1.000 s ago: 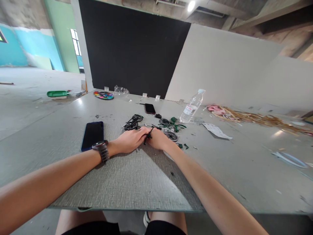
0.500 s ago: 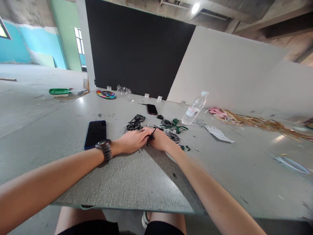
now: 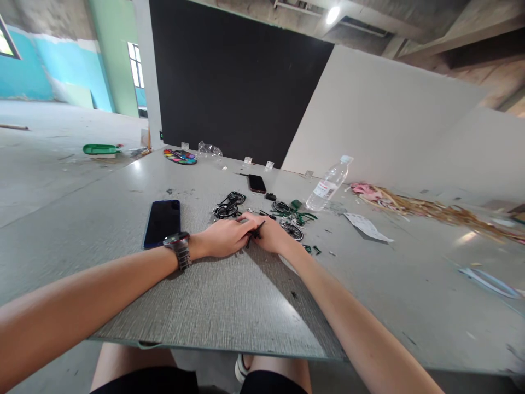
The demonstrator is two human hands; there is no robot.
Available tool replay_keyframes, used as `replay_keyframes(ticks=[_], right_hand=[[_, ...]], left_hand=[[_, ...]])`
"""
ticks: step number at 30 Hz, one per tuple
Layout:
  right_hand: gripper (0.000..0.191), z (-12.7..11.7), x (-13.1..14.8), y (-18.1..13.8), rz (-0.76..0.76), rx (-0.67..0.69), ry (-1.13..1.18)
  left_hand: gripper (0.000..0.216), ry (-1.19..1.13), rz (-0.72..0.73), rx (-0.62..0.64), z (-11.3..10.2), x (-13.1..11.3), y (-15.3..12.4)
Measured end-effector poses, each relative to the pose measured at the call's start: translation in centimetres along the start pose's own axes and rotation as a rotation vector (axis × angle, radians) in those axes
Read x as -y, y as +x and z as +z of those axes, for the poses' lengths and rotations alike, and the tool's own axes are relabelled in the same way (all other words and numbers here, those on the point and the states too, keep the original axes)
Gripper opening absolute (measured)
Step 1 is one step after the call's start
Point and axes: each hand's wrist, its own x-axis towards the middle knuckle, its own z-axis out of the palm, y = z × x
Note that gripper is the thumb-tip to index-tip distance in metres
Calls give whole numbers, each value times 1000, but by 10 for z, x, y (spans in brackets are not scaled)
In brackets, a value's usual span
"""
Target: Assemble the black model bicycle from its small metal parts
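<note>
Grey textured table (image 3: 229, 306) bearing all items; dark phone (image 3: 162, 222) flat left of the wristwatch (image 3: 179, 249); left hand (image 3: 223, 236) and right hand (image 3: 270, 236) resting together mid-table, fingers closed jointly on a thin black rod (image 3: 255, 233); black model bicycle (image 3: 228, 204) just beyond them; spoked wheel (image 3: 294, 231) beside the right hand.

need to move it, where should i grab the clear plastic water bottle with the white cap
Probably the clear plastic water bottle is best gripped around its labelled middle, coming from the near side. It lies tilted, cap pointing away, with that side open and the green model parts off to its left.
</note>
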Motion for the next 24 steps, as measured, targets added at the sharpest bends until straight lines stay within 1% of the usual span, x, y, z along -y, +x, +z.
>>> replay_keyframes(ticks=[8,24], right_hand=[[61,0,0,1,-59,-4,8],[59,0,-1,2,-52,2,5]], left_hand=[[40,8,1,-5,-1,0,-1],[36,-7,-20,-4,-2,1,0]])
